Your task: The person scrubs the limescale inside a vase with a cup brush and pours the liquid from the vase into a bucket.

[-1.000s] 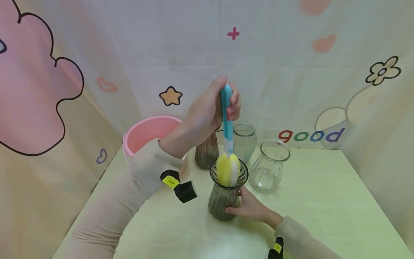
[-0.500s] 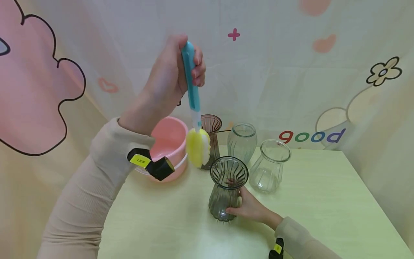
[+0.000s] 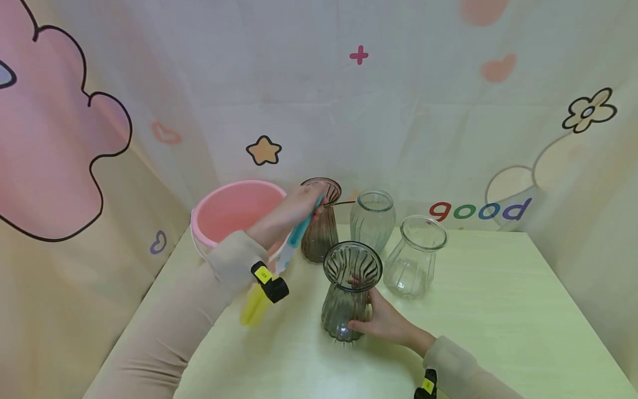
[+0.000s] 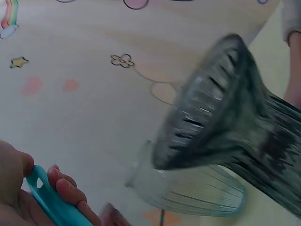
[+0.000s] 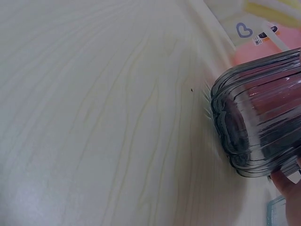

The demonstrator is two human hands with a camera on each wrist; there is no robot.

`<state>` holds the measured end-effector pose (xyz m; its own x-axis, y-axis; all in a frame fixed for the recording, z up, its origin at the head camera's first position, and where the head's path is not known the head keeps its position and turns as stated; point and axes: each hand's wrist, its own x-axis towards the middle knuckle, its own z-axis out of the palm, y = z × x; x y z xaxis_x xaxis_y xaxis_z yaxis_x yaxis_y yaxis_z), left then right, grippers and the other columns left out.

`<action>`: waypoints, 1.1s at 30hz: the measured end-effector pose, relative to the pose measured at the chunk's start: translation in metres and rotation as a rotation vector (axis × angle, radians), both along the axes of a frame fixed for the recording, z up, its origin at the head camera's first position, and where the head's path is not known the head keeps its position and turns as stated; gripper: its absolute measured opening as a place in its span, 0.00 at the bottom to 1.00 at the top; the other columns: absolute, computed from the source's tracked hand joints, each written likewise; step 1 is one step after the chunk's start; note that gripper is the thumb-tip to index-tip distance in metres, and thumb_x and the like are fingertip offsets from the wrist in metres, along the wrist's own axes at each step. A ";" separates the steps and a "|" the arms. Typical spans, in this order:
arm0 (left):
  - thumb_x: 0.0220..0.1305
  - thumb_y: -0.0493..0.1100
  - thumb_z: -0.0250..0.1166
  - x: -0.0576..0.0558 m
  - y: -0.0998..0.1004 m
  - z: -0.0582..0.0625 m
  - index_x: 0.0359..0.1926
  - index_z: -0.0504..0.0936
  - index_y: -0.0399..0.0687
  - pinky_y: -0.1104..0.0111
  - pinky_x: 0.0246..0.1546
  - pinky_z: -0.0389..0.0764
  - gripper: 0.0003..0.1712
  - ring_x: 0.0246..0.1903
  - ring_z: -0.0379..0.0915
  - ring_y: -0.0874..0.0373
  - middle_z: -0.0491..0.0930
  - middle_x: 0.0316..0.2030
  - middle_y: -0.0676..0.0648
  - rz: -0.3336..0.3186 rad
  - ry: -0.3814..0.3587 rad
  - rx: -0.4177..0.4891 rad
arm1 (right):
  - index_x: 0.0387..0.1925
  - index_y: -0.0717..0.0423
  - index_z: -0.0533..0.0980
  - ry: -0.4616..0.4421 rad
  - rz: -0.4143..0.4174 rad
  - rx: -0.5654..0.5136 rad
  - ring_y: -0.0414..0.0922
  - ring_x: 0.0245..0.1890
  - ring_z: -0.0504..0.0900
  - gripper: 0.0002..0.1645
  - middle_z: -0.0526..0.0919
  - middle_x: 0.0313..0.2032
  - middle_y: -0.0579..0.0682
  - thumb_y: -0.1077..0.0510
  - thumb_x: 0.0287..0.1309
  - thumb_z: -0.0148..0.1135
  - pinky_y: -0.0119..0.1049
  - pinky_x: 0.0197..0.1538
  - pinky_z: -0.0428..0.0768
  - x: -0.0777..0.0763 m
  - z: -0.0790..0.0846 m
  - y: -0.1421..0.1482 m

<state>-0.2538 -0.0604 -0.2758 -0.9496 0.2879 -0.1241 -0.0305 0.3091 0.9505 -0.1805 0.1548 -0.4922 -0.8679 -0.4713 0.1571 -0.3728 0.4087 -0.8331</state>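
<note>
My left hand (image 3: 294, 209) grips the teal handle of a bottle brush (image 3: 301, 230), with the fingers curled round that handle (image 4: 59, 207) in the left wrist view. The brush slants down to the left, its yellow sponge head (image 3: 255, 305) outside any vase and partly behind the wrist camera. In the head view a grey ribbed glass vase (image 3: 344, 310) stands upright on the table. My right hand (image 3: 384, 318) holds its lower right side, thumb in front and fingers behind the glass. The right wrist view shows the vase's scalloped base (image 5: 230, 127) on the table.
A pink bucket (image 3: 204, 221) stands at the left, partly behind my left forearm. Behind the grey vase are a brownish glass vase (image 3: 319, 238), a pale green one (image 3: 375, 227) and a clear one (image 3: 411, 266). A printed curtain (image 3: 423, 122) hangs behind the table (image 3: 498, 310).
My left hand lifted the brush out of the grey vase and up left, then came down, tilting the sponge head toward the lower left. My right hand and the vase stayed put.
</note>
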 end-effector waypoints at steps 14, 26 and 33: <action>0.70 0.54 0.42 -0.028 0.020 -0.123 0.16 0.68 0.47 0.69 0.18 0.63 0.27 0.12 0.57 0.60 0.62 0.11 0.51 0.031 -0.111 -0.235 | 0.68 0.45 0.48 -0.016 -0.016 -0.012 0.48 0.62 0.65 0.55 0.62 0.65 0.49 0.52 0.43 0.72 0.51 0.57 0.67 0.001 -0.004 0.000; 0.60 0.49 0.58 -0.034 0.022 -0.174 0.20 0.72 0.40 0.66 0.18 0.71 0.19 0.14 0.69 0.54 0.72 0.13 0.45 0.133 -0.108 -0.359 | 0.68 0.49 0.47 0.001 -0.013 0.003 0.48 0.59 0.68 0.56 0.61 0.65 0.50 0.54 0.43 0.71 0.47 0.56 0.70 0.001 -0.002 0.001; 0.49 0.44 0.63 -0.038 0.020 -0.204 0.19 0.76 0.37 0.68 0.17 0.69 0.14 0.19 0.75 0.49 0.79 0.18 0.41 0.133 0.010 -0.548 | 0.68 0.46 0.47 0.013 -0.008 0.012 0.45 0.57 0.69 0.56 0.62 0.65 0.49 0.47 0.43 0.71 0.47 0.56 0.69 0.000 -0.004 0.001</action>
<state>-0.2922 -0.0407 -0.4795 -0.9751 0.0614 -0.2129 -0.0951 0.7516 0.6527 -0.1809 0.1554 -0.4960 -0.8693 -0.4667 0.1631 -0.3807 0.4214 -0.8231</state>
